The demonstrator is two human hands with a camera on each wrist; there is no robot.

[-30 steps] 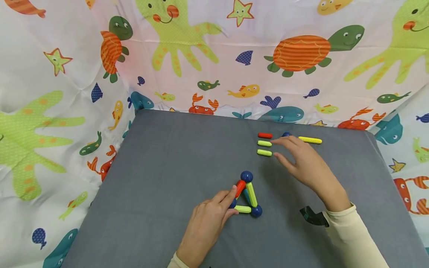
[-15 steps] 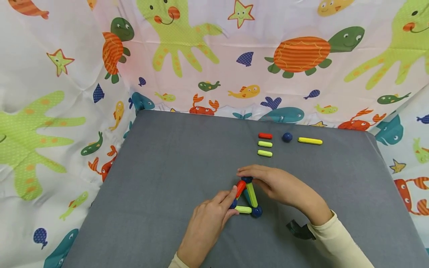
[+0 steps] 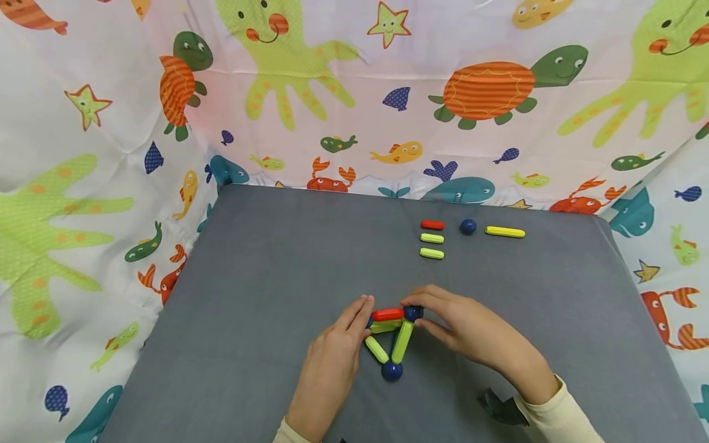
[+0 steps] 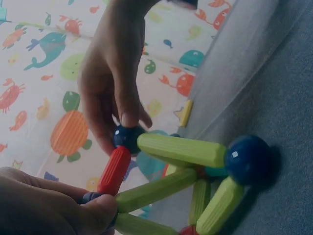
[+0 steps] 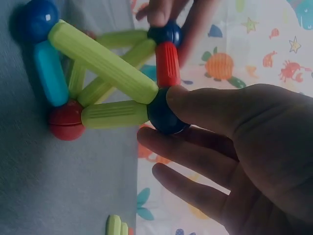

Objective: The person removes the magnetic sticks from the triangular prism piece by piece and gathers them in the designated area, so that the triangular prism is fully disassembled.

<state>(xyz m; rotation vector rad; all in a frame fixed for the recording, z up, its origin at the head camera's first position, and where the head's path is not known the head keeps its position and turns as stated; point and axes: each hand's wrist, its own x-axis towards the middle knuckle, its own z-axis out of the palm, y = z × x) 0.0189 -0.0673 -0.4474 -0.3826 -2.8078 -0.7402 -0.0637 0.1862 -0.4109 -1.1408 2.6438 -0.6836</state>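
Note:
A frame of magnetic sticks and balls stands on the grey tabletop between the hands. Along its top runs a red stick (image 3: 388, 315) with a blue ball at each end. My left hand (image 3: 332, 363) pinches the left blue ball (image 5: 165, 33) between thumb and fingers. The right blue ball (image 5: 164, 115) is held by my right hand (image 3: 473, 332), thumb on one side and fingers on the other. Several lime sticks (image 4: 183, 150) slope down from these balls. Low on the frame are another blue ball (image 3: 392, 371), a red ball (image 5: 66, 120) and a teal stick (image 5: 51, 73).
Farther back on the table (image 3: 277, 264) lie a loose red stick (image 3: 432, 225), two lime sticks (image 3: 431, 253), a blue ball (image 3: 468, 226) and a yellow stick (image 3: 504, 232). A curtain (image 3: 343, 92) printed with sea animals surrounds the table. A dark strap (image 3: 501, 407) hangs by the right sleeve.
My right hand came from beside the loose sticks to the frame's top ball and grasped it. The frame has turned, its red stick now lying crosswise and its near blue ball shifted left and nearer.

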